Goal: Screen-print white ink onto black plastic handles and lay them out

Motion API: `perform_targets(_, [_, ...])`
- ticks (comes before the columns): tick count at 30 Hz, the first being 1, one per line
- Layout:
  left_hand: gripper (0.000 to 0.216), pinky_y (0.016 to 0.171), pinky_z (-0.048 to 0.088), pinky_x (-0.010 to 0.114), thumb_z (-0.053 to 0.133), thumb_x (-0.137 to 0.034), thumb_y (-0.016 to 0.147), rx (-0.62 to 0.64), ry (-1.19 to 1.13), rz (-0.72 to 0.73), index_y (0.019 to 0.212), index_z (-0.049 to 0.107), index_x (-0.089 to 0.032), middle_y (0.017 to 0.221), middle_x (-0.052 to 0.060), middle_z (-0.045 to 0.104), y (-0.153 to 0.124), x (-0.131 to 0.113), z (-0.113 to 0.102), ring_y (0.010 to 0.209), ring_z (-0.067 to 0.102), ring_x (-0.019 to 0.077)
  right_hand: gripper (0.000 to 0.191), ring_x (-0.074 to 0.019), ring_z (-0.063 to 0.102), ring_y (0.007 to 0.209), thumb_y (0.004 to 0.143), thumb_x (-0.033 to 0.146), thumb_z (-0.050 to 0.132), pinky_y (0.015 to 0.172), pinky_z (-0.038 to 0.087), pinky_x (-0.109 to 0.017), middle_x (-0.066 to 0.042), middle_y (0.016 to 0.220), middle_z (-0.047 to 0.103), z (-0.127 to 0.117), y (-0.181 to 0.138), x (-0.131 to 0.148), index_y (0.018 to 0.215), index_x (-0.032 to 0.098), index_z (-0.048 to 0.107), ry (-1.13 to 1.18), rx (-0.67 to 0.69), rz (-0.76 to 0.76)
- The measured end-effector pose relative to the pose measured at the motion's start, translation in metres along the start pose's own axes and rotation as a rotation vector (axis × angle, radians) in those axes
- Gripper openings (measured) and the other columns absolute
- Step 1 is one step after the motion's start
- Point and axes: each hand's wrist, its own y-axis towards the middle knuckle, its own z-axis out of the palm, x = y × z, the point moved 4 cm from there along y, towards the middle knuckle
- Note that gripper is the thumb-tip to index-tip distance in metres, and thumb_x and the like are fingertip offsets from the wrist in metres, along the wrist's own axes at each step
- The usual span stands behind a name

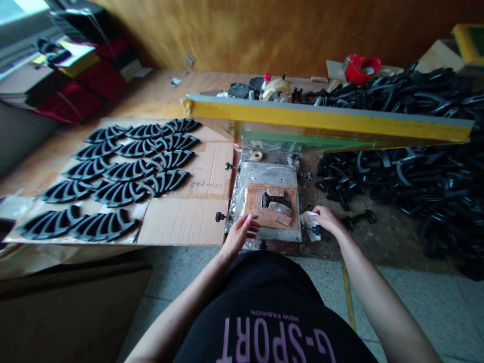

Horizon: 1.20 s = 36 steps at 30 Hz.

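Observation:
My left hand (241, 231) rests with fingers spread on the front edge of a metal printing plate (269, 175), beside a brown jig board (264, 214). A small black plastic part (275, 200) lies on that board. My right hand (327, 220) is closed around a crumpled white cloth (310, 221) at the plate's right edge, close to a black knob (316, 231). A yellow-framed screen (325, 121) is tilted up above the plate.
Several black curved parts (124, 171) lie in rows on flattened cardboard (189, 217) at the left. A large heap of black parts (416, 166) fills the right. Tape rolls, a bottle (266, 83) and a red object (362, 68) stand at the back.

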Motion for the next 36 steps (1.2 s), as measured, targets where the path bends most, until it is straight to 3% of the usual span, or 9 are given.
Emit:
perform_targets(4, [0.055,0.068,0.051,0.029,0.055,-0.062,0.083,0.060,0.113,0.046,0.111,0.064,-0.015,0.087,0.007,0.069,0.004,0.002,0.001,0.074,0.063,0.0162,0.015,-0.0173,0.058,0.068,0.075,0.034,0.060,0.059,0.038,-0.026,-0.002,0.073,0.064,-0.041,-0.008,0.006,0.080,0.021,0.062,0.101,-0.237,-0.014])
perform_targets(8, [0.053,0.067,0.051,0.028,0.053,-0.060,0.085,0.085,0.172,0.104,0.113,0.063,-0.016,0.091,0.008,0.069,0.007,-0.007,0.007,0.078,0.064,0.0171,0.026,-0.0193,0.059,0.069,0.075,0.041,0.060,0.060,0.041,-0.028,-0.004,0.078,0.066,-0.069,-0.023,0.036,0.091,0.020,0.063,0.359,-0.396,-0.094])
perform_targets(12, [0.050,0.076,0.054,0.031,0.059,-0.055,0.085,0.069,0.159,0.199,0.120,0.060,-0.020,0.119,0.012,0.065,0.010,-0.038,0.018,0.106,0.062,0.0235,0.034,-0.0199,0.060,0.069,0.072,0.046,0.066,0.059,0.043,-0.028,-0.005,0.079,0.068,-0.069,-0.041,0.099,0.092,0.019,0.065,0.708,-0.285,-0.203])
perform_targets(16, [0.063,0.088,0.052,0.035,0.067,-0.052,0.080,0.101,0.081,0.342,0.134,0.049,-0.025,0.137,0.013,0.055,0.014,-0.081,0.032,0.123,0.054,0.0263,0.037,-0.0171,0.057,0.065,0.070,0.050,0.070,0.057,0.040,-0.026,-0.001,0.073,0.066,-0.062,-0.051,0.162,0.087,0.017,0.067,0.896,-0.134,-0.323])
perform_targets(20, [0.058,0.079,0.051,0.028,0.071,-0.049,0.078,0.065,0.076,0.417,0.128,0.055,-0.024,0.113,0.008,0.066,0.021,-0.113,0.039,0.097,0.063,0.0189,0.034,-0.0153,0.054,0.062,0.071,0.050,0.071,0.053,0.037,-0.024,0.001,0.068,0.063,-0.059,-0.050,0.197,0.083,0.018,0.068,0.922,-0.071,-0.420])
perform_targets(22, [0.041,0.067,0.046,0.023,0.071,-0.047,0.078,0.049,0.096,0.448,0.107,0.064,-0.020,0.091,0.003,0.066,0.025,-0.122,0.040,0.076,0.059,0.0125,0.031,-0.0155,0.055,0.065,0.072,0.048,0.071,0.055,0.038,-0.024,0.001,0.071,0.064,-0.060,-0.048,0.206,0.084,0.019,0.068,0.926,-0.094,-0.448])
perform_targets(25, [0.034,0.056,0.037,0.020,0.070,-0.049,0.078,0.067,0.091,0.473,0.080,0.063,-0.016,0.069,-0.002,0.056,0.031,-0.127,0.040,0.058,0.047,0.0073,0.030,-0.0154,0.056,0.068,0.072,0.045,0.071,0.058,0.040,-0.025,0.000,0.077,0.067,-0.064,-0.046,0.215,0.086,0.020,0.066,1.003,-0.169,-0.453])
perform_targets(29, [0.034,0.053,0.034,0.020,0.072,-0.049,0.074,0.064,0.008,0.453,0.079,0.063,-0.016,0.064,-0.004,0.055,0.037,-0.132,0.038,0.054,0.045,0.0065,0.031,-0.0148,0.056,0.066,0.072,0.047,0.070,0.059,0.041,-0.025,-0.001,0.077,0.067,-0.069,-0.048,0.223,0.084,0.019,0.066,1.125,-0.218,-0.437])
perform_targets(36, [0.034,0.052,0.037,0.021,0.076,-0.047,0.070,0.168,-0.058,0.362,0.081,0.064,-0.017,0.067,-0.002,0.059,0.033,-0.152,0.045,0.053,0.048,0.0073,0.034,-0.0139,0.055,0.064,0.069,0.048,0.073,0.057,0.040,-0.025,-0.001,0.076,0.067,-0.075,-0.051,0.237,0.083,0.018,0.068,1.371,-0.112,-0.466])
